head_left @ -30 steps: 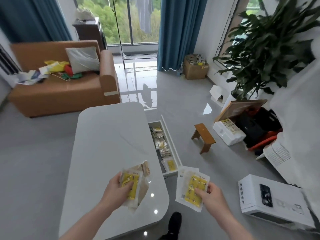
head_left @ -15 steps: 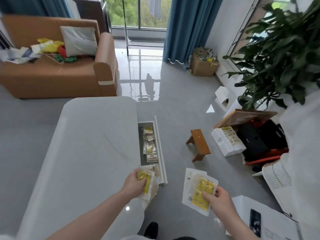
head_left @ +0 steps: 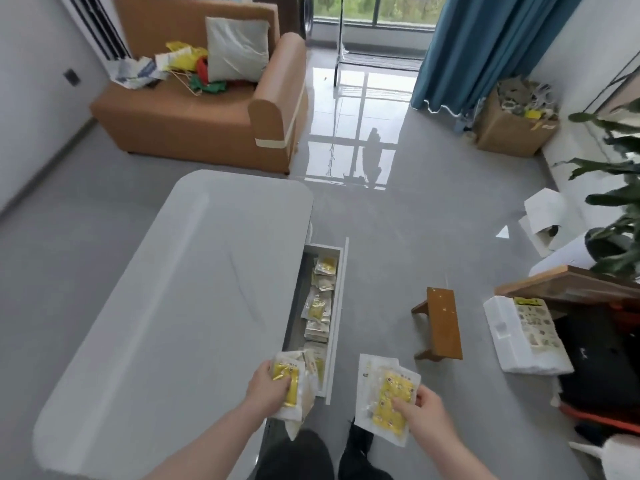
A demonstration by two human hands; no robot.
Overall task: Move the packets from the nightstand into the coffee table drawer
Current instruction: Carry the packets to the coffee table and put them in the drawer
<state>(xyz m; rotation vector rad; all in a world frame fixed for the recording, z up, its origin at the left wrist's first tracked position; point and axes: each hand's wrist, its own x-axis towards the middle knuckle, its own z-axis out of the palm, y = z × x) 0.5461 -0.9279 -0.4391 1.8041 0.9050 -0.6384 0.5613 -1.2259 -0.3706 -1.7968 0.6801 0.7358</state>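
Gripping white-and-yellow packets (head_left: 389, 396) in our right hand (head_left: 424, 412) and left hand (head_left: 268, 386), we stand over the packet-filled open drawer (head_left: 337, 306).

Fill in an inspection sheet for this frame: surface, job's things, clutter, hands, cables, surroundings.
Surface: white coffee table, top bare where visible.
Job's things: drawer pulled open at the table's right side, several packets already lying inside; no nightstand in view.
Clutter: wooden stool, foam box, cardboard box on the floor.
Hands: left hand grips a bundle of yellow packets over the drawer's near end; right hand holds a second bundle above the floor.
Cables: nothing seen.
Surroundings: sofa with a cushion and loose items, blue curtain, plant.
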